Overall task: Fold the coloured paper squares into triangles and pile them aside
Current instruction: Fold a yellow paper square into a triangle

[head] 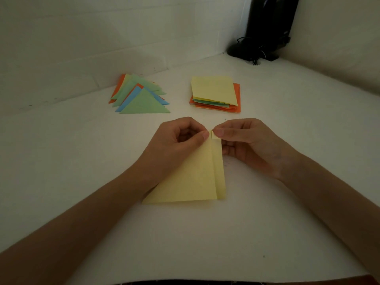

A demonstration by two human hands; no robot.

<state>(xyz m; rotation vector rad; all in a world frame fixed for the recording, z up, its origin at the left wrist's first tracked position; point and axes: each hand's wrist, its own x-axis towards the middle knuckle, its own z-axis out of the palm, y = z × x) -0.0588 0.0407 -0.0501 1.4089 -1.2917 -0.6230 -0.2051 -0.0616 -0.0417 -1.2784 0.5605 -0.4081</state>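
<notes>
Fingertips [205,134] of left hand [178,140] and right hand [248,140] pinch the far tip of the yellow paper [193,177], mid-frame. Layers look offset along the right edge: match corners first, then crease. Triangle pile [144,100] lies upper left.

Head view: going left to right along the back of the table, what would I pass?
The pile of folded triangles → stack of unfolded squares → black stand in the corner.

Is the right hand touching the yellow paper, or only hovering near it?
Touching. The head view shows the right hand pinching the top corner of the yellow paper in its fingertips, with no gap. The left hand pinches it too.
</notes>
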